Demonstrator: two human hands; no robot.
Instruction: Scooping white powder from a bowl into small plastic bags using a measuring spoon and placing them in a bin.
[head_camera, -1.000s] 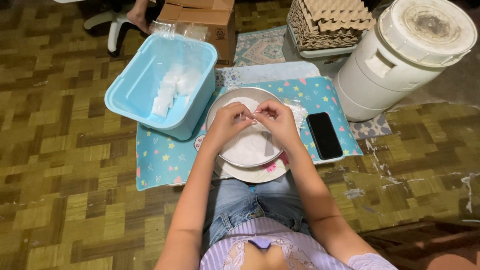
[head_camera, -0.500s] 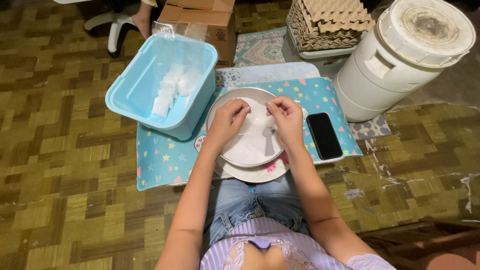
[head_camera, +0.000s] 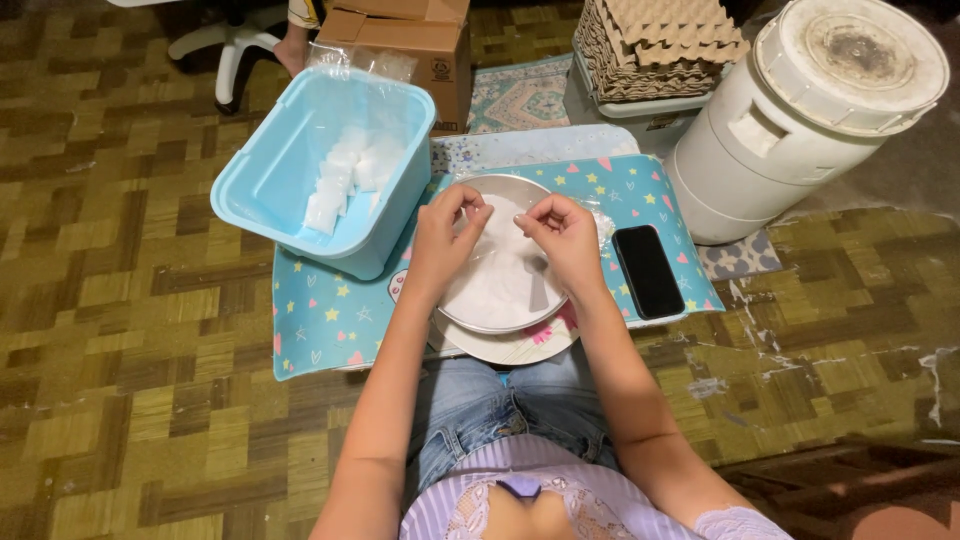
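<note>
Both hands hover over a round bowl (head_camera: 462, 318) of white powder that stands on a plate (head_camera: 505, 350) in front of my knees. My left hand (head_camera: 445, 240) and my right hand (head_camera: 565, 238) each pinch an edge of a small clear plastic bag (head_camera: 503, 228), which they hold stretched between them just above the powder. A spoon-like handle (head_camera: 538, 291) lies in the bowl near my right hand. To the left, a light blue tub (head_camera: 262, 190) holds several small white filled packets (head_camera: 345, 175).
A star-patterned mat (head_camera: 330, 320) lies under everything on the wood-tile floor. A black phone (head_camera: 648, 270) lies on its right side. A big white lidded barrel (head_camera: 790, 120), stacked egg trays (head_camera: 660, 45) and a cardboard box (head_camera: 415, 45) stand behind.
My hands were joined over the bowl's middle, then parted and lowered onto it. Now they are lifted slightly, fingertips pinching the bag between them.
</note>
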